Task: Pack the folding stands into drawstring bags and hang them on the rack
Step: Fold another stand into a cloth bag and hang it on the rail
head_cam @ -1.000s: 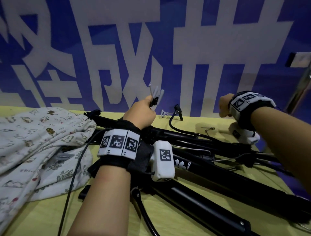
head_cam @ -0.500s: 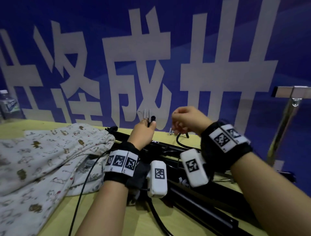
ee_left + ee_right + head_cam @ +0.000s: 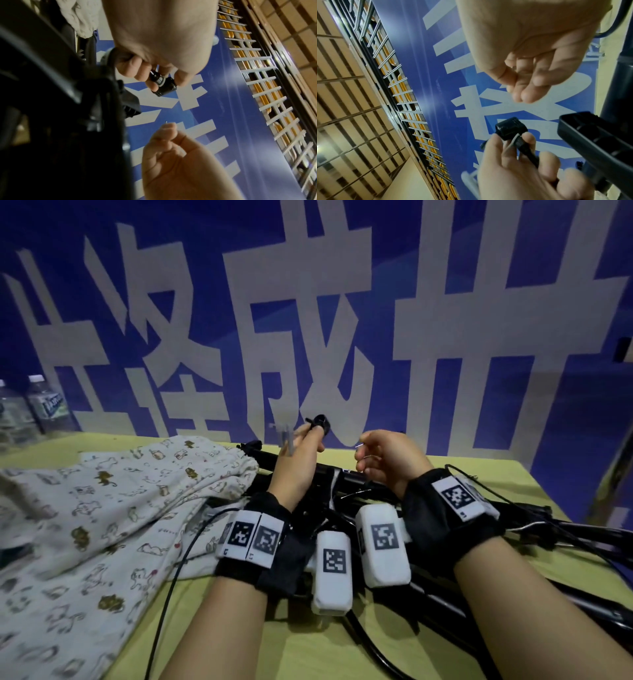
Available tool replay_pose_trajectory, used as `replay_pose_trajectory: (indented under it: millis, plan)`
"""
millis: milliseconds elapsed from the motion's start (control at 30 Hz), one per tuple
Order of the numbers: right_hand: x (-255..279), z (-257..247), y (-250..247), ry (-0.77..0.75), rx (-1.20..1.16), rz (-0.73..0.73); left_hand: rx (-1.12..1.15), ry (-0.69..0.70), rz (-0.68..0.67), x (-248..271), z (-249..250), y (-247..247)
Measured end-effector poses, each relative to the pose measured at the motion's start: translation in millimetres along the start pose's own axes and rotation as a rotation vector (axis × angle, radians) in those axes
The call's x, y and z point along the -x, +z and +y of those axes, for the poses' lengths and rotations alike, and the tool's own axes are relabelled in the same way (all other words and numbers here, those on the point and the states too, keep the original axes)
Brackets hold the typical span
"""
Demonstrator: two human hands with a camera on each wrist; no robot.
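Drawstring bags (image 3: 102,508): pale printed cloth is lying crumpled along the left edge of the yellow table (image 3: 486,474), one mouth opening toward the middle.
Folding stands (image 3: 534,604): black tubes are lying collapsed across the table's middle, running to the right edge; the wrists are hiding their centre, and how many there are cannot be told.
Left hand (image 3: 299,460): it is lifting above the stands, thumb and fingers pinching a small black knob (image 3: 163,85) on a thin black cord; a blurred pale piece is sticking out beside it.
Right hand (image 3: 390,460): it is hovering just beside the left, fingertips pinching a thin wire (image 3: 360,445), too fine to identify.
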State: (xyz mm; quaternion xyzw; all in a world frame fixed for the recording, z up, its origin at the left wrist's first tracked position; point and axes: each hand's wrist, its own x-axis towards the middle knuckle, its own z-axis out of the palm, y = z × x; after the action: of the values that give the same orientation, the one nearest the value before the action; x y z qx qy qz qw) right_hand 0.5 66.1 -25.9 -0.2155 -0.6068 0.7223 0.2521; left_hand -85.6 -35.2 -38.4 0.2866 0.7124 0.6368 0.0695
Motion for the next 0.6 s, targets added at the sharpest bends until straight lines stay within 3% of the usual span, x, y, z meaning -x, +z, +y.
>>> replay_pose_trajectory:
  millis: [133, 267, 367, 500, 600]
  plan:
    - [-2, 2, 0, 0.006, -0.001, -0.007, -0.079, 0.021, 0.048, 3, -9, 1]
    - [-2, 3, 2, 0.03, 0.013, -0.02, 0.053, 0.23, 0.275, 7, -3, -3]
    - [1, 2, 3, 0.046, 0.056, -0.032, 0.072, 0.33, 0.363, 7, -2, -5]
    - [4, 2, 6, 0.045, 0.098, -0.038, -0.07, 0.369, 0.302, 3, -11, -4]
    - [7, 0, 8, 0.014, 0.078, -0.028, -0.332, 0.551, 0.273, 2, -18, -5]
